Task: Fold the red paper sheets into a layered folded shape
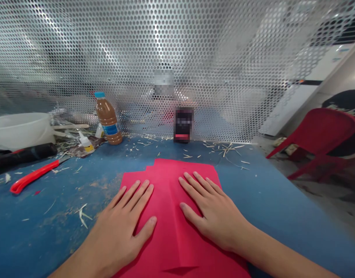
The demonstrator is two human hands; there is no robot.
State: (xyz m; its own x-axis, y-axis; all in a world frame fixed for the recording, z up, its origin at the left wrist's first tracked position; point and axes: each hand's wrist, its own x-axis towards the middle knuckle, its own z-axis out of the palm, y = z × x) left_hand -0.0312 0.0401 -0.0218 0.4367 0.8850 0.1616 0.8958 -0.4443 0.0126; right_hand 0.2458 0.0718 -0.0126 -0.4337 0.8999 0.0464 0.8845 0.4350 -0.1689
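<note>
A sheet of red paper (167,224) lies on the blue table, with a lengthwise crease down its middle and a short crosswise fold near the bottom. Its far edge is stepped, so more than one layer may be there. My left hand (123,224) rests flat on the paper's left part, fingers spread. On the right part my right hand (209,210) lies palm down, also with fingers apart. Neither hand grips anything. The paper's near end runs out of view at the bottom.
To the left are a red-handled knife (35,176), a black tool (26,156), a small glue bottle (86,143) and a white tub (21,129). A brown-filled bottle (108,119) and a dark box (183,123) stand before the perforated metal panel (136,50). A red chair (328,131) is at right.
</note>
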